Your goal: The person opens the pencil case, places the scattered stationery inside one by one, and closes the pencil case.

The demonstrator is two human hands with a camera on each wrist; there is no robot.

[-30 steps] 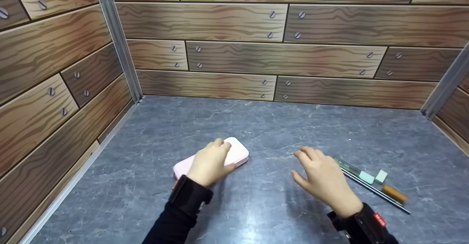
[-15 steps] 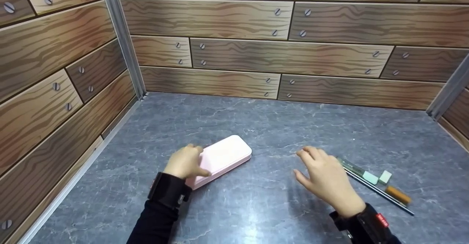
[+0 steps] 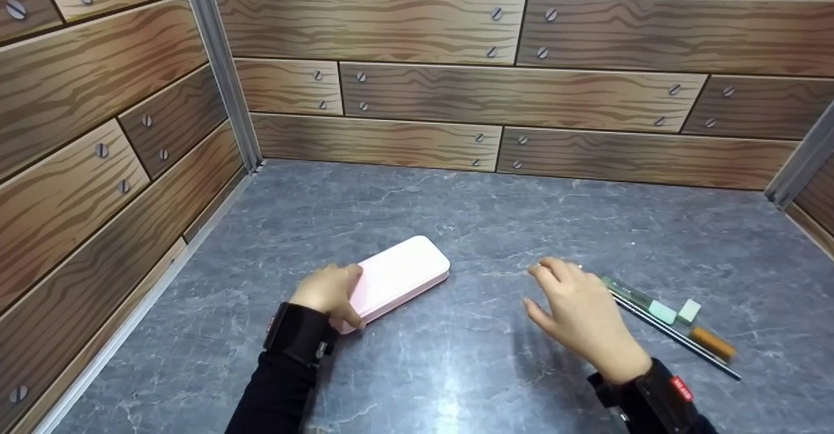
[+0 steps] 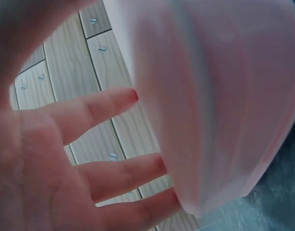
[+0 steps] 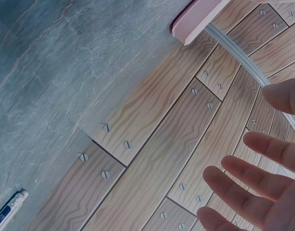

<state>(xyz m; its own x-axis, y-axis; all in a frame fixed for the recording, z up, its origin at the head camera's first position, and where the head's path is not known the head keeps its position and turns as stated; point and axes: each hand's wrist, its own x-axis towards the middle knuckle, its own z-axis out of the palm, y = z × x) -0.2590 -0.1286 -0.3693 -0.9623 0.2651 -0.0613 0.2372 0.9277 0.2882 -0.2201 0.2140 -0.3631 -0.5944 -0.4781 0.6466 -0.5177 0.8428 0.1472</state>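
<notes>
A pale pink pencil case (image 3: 404, 274) with a seam along its side lies slantwise on the grey marbled surface. My left hand (image 3: 326, 292) grips its near left end, thumb on the front side and fingers across the far side. Close up in the left wrist view, fingertips touch the wall of the pencil case (image 4: 219, 110). Over to the right, my right hand (image 3: 583, 313) hovers with relaxed, spread fingers and holds nothing. Its bare palm side (image 5: 262, 187) shows in the right wrist view.
Right of my right hand lie a dark striped pencil (image 3: 677, 336), a green pen-like item (image 3: 629, 294) with a mint end, a small pale block (image 3: 689, 311) and an orange-brown piece (image 3: 712, 344). Wood-patterned walls (image 3: 417, 88) enclose the surface at back and sides.
My left hand has slid from the top of the pencil case to its near left end, and its thumb has come down on the front side. The right hand stays nearly still.
</notes>
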